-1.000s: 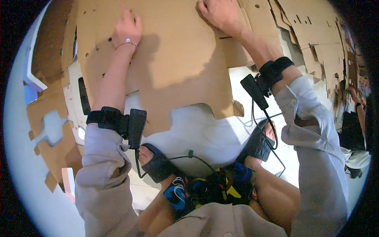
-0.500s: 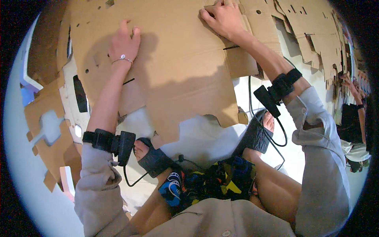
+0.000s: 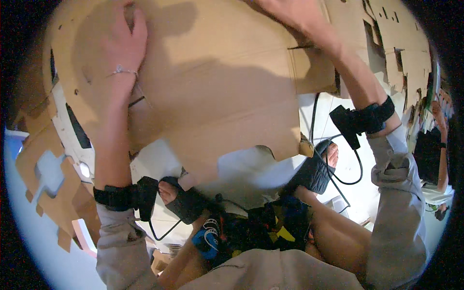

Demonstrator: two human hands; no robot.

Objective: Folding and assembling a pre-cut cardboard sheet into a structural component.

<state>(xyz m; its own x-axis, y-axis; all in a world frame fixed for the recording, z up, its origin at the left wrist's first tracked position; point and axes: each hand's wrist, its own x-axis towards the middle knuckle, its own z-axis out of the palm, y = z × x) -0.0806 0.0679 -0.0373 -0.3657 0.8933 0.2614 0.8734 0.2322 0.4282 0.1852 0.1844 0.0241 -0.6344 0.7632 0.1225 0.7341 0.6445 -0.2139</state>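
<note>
Head view: cardboard sheet (image 3: 217, 96) at ctr., near edge already notched; what's left, can't tell. L hand (image 3: 124, 46) over its far-left part, R hand (image 3: 292, 14) far right; fingers blurred/cropped, grip can't be confirmed.

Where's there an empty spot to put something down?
Bare patches: the cardboard between the left hand and right hand, and white floor between the feet, by the cardboard's cut edge. Crowded: beside the right foot, where black cables loop.
</note>
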